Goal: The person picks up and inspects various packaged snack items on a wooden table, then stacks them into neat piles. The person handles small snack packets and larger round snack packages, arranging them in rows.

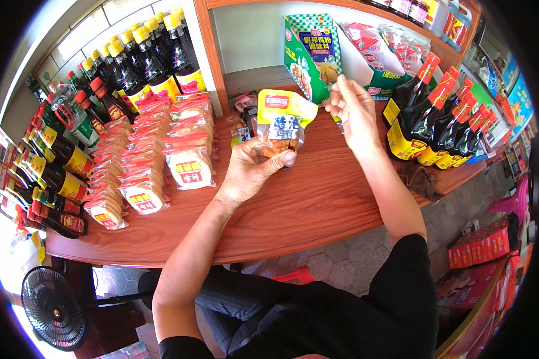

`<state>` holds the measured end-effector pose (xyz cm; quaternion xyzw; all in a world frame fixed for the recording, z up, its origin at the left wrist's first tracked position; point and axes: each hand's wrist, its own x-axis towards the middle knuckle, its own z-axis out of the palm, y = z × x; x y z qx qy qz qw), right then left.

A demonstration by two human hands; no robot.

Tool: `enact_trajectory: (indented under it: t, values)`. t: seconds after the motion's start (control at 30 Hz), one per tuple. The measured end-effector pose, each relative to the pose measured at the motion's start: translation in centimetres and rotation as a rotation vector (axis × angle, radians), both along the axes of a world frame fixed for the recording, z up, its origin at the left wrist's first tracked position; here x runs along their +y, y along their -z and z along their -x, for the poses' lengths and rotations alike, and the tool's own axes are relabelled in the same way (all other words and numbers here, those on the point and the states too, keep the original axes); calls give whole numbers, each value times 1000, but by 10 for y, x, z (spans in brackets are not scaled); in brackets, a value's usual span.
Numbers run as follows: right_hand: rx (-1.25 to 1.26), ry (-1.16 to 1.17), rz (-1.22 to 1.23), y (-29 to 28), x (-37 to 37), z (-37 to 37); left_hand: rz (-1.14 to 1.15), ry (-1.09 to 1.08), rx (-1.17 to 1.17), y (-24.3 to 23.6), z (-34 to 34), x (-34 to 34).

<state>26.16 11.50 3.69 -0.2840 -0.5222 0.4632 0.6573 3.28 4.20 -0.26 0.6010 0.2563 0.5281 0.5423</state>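
Since so much crowds one brown wood-grain table (293,221), knocks are my worry. Those dark bottles with red tops and yellow labels (434,128) stand near the right forearm (389,185), so an elbow swinging out could tip one. Rows of clear-wrapped pale rounds (188,158) could topple if the left wrist (226,200) drifts into them. Right hand (352,110) is raised, fingers curled nearly closed; can't tell if they've got anything. Left hand (251,170) pinches the yellow-and-clear plastic pouch (284,113) low down, above the tabletop; a slack thumb could drop it.
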Motion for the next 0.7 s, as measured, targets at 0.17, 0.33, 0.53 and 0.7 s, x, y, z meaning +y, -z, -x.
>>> enact_trajectory:
  t: [0.17,0.33,0.53,0.7]
  values:
    - [-444,-197,81,-4,-26,26,83,-47,-31,7,3,7]
    - [-337,-96,-236,12,-41,48,-29,-81,-95,3,-5,-2]
    - [-504,134,-411,9,-53,49,-132,-175,-103,-1,8,7]
    - [-506,102,-333,7,-62,52,-130,-253,-155,-7,-2,6]
